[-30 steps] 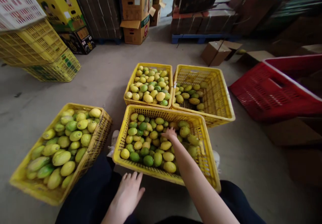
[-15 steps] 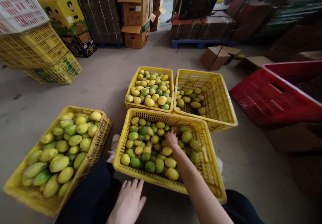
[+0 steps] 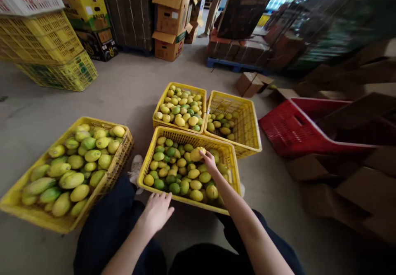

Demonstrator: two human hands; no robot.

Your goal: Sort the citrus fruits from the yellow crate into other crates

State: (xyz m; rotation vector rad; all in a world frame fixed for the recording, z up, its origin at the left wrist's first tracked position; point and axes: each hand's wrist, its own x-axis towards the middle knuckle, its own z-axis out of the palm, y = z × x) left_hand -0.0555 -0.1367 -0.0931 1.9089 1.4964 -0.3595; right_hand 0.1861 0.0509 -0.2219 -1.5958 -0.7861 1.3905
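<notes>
right arm extended forward, right hand [image 3: 209,162] closed, fingers curled in a grip. left hand [image 3: 156,211] low, palm down, fingers loosely spread, holding nothing.

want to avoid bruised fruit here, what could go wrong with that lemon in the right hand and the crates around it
The right hand pinches one yellow lemon by the fingertips above the near yellow plastic crate; so light a grip could slip and drop it onto the fruit below. The left hand rests at that crate's front rim, so leaning on it might tip the crate. The left yellow crate of larger fruit is heaped to its rim; a knock could spill some.
</notes>
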